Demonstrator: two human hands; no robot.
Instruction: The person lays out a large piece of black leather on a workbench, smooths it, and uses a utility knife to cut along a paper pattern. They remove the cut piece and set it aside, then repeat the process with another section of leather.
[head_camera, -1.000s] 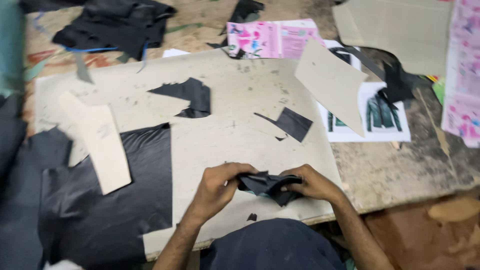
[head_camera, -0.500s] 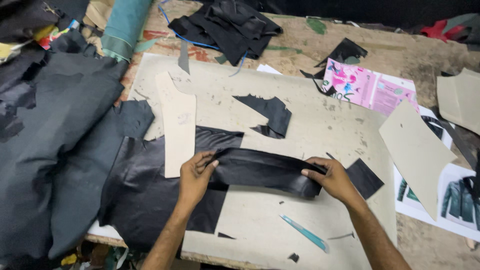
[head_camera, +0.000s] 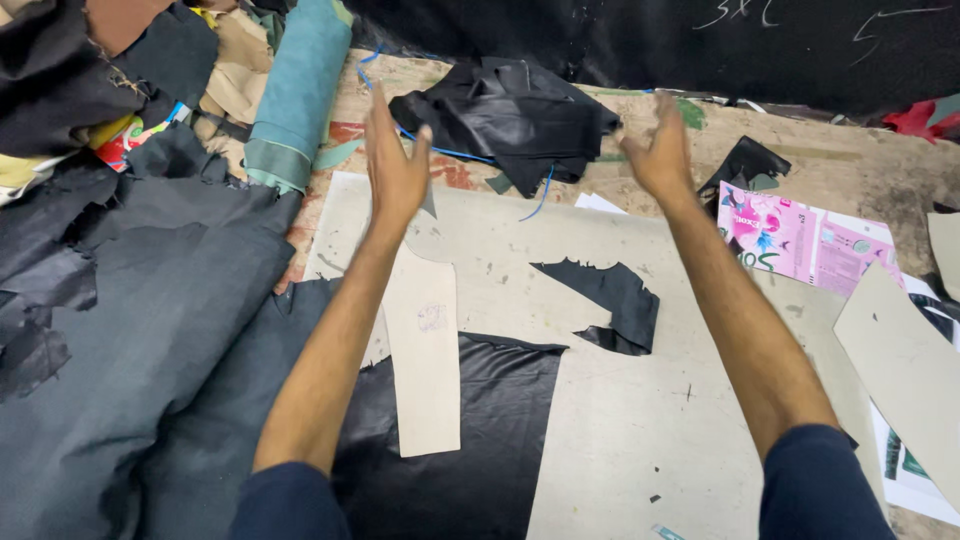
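Both my arms stretch forward over a pale cutting board. My left hand is raised with fingers apart and holds nothing. My right hand is also raised and open, palm turned inward, empty. Between and just beyond the hands lies a crumpled heap of black leather with a blue cord by it. Under my left forearm a beige cardboard pattern piece rests on a flat sheet of black leather. A ragged black leather scrap lies on the board between my arms.
Dark grey leather hides pile up at the left, beside a teal roll. A pink printed paper and a beige card piece lie at the right, with a small black scrap behind them.
My hands held a long black leather strip stretched on the board; now both are lifted forward, open and empty. The camera view has shifted left and closer.
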